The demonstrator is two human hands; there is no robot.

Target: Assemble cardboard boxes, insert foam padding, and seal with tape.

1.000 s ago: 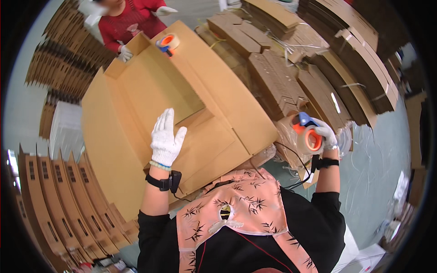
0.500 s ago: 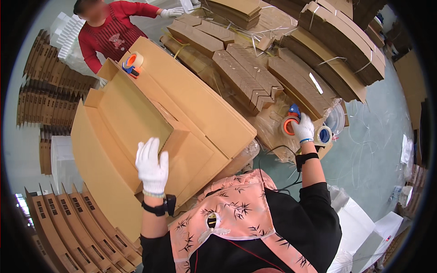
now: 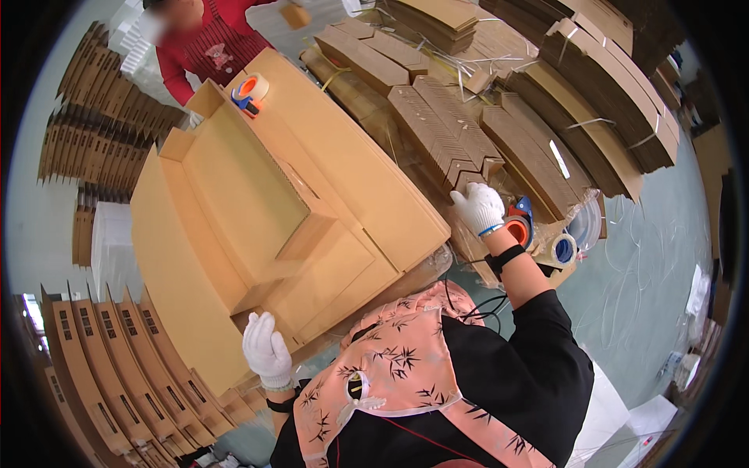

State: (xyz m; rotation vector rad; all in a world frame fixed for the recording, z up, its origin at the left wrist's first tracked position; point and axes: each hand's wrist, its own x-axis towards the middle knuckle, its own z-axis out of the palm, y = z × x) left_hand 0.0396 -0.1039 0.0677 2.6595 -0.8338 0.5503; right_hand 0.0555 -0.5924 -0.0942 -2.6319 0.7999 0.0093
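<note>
A shallow cardboard tray [image 3: 234, 195] with raised walls lies on a stack of flat cardboard sheets [image 3: 367, 195]. Beside its near corner is my left hand [image 3: 267, 349], in a white knit glove, fingers stretched out and holding nothing. My gloved right hand [image 3: 480, 209] is at the near end of a row of nested, folded cardboard pieces [image 3: 441, 129]. Its fingers are curled over the end of one piece; the fingertips are partly hidden. Just right of that hand lies a tape dispenser [image 3: 521, 220], blue with an orange hub.
Across the tray stands a person in red [image 3: 211, 47], one gloved hand at its far wall. Another tape dispenser [image 3: 250, 93] lies on the sheets. A blue-cored tape roll [image 3: 562, 249] is at right. Cardboard bundles [image 3: 616, 93] fill the back right; folded cartons [image 3: 117, 366] stand at left.
My right hand has let go of the tape dispenser and moved left to the folded cardboard pieces. My left hand has drawn back toward me. The other person's raised arm has moved.
</note>
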